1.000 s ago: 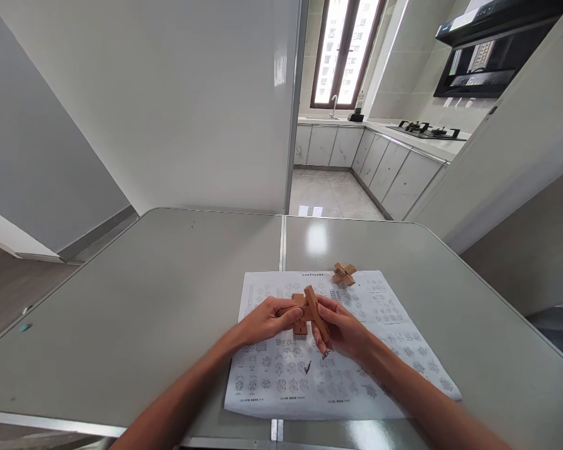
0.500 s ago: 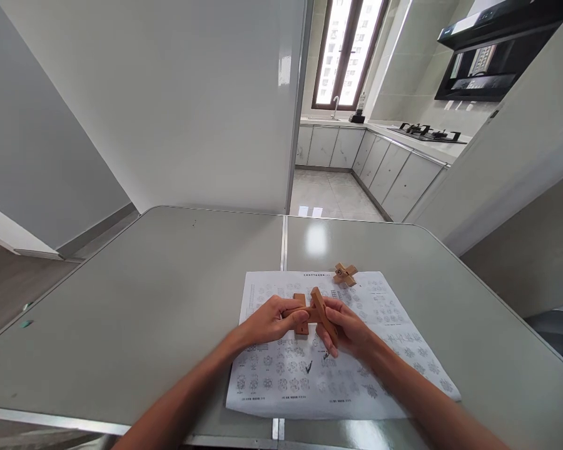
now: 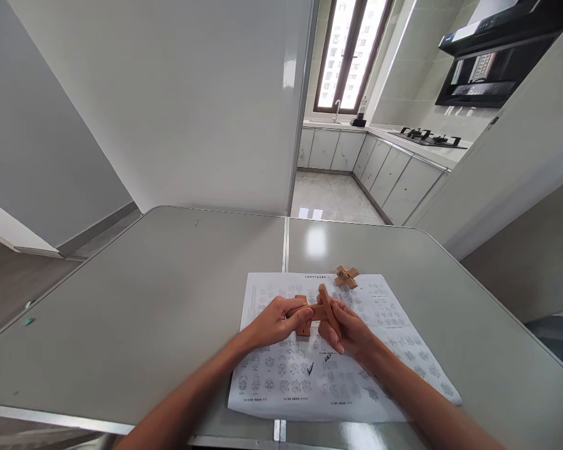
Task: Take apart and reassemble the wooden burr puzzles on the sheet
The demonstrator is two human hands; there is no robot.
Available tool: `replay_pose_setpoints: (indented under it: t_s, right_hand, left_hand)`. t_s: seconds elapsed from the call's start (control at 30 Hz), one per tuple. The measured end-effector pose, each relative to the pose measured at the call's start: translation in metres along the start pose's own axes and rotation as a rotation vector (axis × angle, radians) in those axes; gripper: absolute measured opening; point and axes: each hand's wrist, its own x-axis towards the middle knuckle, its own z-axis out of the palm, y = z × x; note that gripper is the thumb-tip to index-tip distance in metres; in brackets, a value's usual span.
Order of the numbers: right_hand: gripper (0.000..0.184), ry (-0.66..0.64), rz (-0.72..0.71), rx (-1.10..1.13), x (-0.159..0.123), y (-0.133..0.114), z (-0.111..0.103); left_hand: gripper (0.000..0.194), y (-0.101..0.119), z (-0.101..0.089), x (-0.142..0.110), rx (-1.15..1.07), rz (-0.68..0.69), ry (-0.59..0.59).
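Observation:
My left hand (image 3: 285, 320) is closed, thumb and fingers pinching a brown wooden puzzle bar (image 3: 318, 312) that lies crosswise. Another wooden bar (image 3: 303, 329) shows above and below those fingers; whether it is joined to the crosswise one I cannot tell. In my right hand (image 3: 351, 328) a slanting wooden bar (image 3: 327, 306) is gripped, touching the right end of the crosswise bar. Both hands are just over a printed sheet (image 3: 300, 406) covered with small puzzle diagrams. Beyond my right hand a cross-shaped wooden puzzle (image 3: 346, 276) rests at the sheet's far edge.
The sheet lies on a grey-green table (image 3: 136, 325) with a metal seam (image 3: 286, 244) down its middle. Small green bits (image 3: 29, 322) are near the left edge. Past the table are a white panel (image 3: 192, 112) and a kitchen with cabinets (image 3: 335, 147) and a stove (image 3: 431, 137).
The slanting bar in my right hand has shifted slightly right and turned a little, showing a narrower face. The crosswise bar shows more between my hands. The whole view has shifted slightly.

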Motion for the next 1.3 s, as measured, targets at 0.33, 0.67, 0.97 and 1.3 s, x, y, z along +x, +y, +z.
replay_pose_setpoints:
  t_s: [0.33, 0.67, 0.97, 1.3]
  right_hand:
    - [0.042, 0.383, -0.220, -0.221, 0.004, -0.027, 0.003]
    - [0.043, 0.535, -0.267, -0.955, 0.006, -0.023, 0.016]
    - [0.039, 0.487, -0.245, -1.125, 0.006, -0.017, 0.007]
    - [0.036, 0.491, -0.206, -1.207, 0.006, -0.017, 0.011]
  left_hand:
    - [0.056, -0.012, -0.013, -0.001, 0.058, -0.183, 0.359]
    - [0.048, -0.021, -0.017, -0.001, 0.293, -0.241, 0.393]
    - [0.017, -0.023, -0.021, -0.006, 0.317, -0.230, 0.250]
    - [0.023, -0.016, -0.018, -0.005, 0.391, -0.267, 0.229]
